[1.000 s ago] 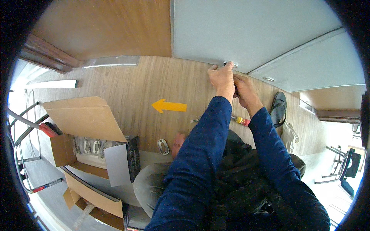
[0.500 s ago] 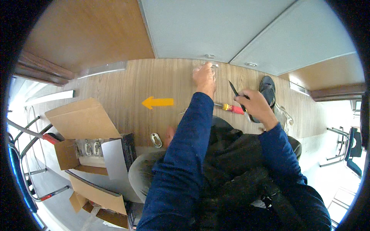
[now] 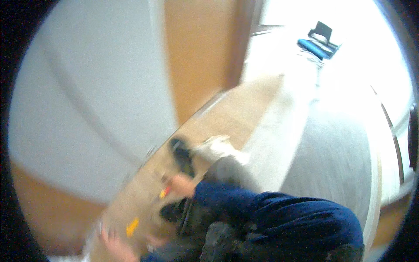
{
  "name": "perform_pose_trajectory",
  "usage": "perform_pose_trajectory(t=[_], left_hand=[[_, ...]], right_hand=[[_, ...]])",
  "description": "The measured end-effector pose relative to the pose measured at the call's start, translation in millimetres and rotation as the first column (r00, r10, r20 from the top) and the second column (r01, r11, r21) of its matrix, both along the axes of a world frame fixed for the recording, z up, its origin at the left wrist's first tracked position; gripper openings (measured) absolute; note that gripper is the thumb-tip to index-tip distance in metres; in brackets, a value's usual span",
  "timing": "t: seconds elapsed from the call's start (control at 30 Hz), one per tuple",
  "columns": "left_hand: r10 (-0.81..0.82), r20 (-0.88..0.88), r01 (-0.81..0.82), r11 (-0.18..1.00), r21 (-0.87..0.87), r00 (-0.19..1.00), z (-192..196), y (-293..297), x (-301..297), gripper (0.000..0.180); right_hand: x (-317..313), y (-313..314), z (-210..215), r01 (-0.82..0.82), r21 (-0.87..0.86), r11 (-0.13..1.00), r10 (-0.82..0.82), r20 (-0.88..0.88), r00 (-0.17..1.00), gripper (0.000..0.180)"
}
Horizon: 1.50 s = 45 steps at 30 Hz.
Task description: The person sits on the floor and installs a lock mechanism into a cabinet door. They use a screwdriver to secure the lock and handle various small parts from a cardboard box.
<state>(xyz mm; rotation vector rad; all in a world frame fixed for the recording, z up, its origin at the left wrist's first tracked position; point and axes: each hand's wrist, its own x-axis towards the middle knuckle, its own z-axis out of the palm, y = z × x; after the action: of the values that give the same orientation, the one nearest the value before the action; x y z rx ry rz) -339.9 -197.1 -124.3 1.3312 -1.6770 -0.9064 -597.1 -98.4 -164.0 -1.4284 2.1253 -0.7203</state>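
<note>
Motion blur smears most of the picture. Near the grey shoe-side floor, my right hand (image 3: 181,184) looks closed, with a dark streak at its fingertips that matches the thin black pencil-like tool seen half a second earlier. Right by it lies a red and yellow screwdriver (image 3: 164,192). My left hand (image 3: 115,245) is low at the left, over the wood-look floor; its fingers are too smeared to read, and anything in them cannot be made out. A yellow arrow marking (image 3: 132,227) lies on the floor between the two hands.
Large grey panels (image 3: 96,87) rise at the left beside a brown wood panel (image 3: 200,52). A dark shoe (image 3: 182,156) and a crumpled whitish bag (image 3: 220,147) are just beyond my right hand. A blue and black chair (image 3: 318,43) stands far off at the right.
My view has swung sharply to the right and tilted. The cardboard boxes have left the picture, and the chair side of the room fills more of it. My right hand stays beside the screwdriver.
</note>
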Motion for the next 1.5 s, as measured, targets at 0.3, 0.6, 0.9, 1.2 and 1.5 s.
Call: perform_pose_trajectory(t=[0.3,0.6,0.9,1.2,1.5], left_hand=[[0.077,0.485,-0.045,0.996,-0.077,0.871,6,42,32,0.031],[0.404,0.503,-0.256,0.906,-0.338,0.764,18,97,171,0.03],[0.3,0.451,-0.207,0.947,-0.246,0.84,98,130,167,0.04],[-0.298,0.842,0.083,0.953,0.293,0.451,24,23,120,0.029],[-0.359,0.024,0.306,0.826,0.472,0.933,72,115,1,0.041]], right_hand=[[58,13,-26,0.018,-0.183,0.983,0.017,0.184,0.983,0.024],[76,8,-64,-0.206,-0.048,0.977,0.208,0.05,0.977,0.028],[27,52,25,-0.003,-0.271,0.963,0.012,0.035,0.999,0.03],[33,82,45,-0.175,-0.072,0.982,0.187,0.25,0.95,0.026],[86,101,90,-0.29,0.067,0.955,0.022,0.955,0.295,0.02]])
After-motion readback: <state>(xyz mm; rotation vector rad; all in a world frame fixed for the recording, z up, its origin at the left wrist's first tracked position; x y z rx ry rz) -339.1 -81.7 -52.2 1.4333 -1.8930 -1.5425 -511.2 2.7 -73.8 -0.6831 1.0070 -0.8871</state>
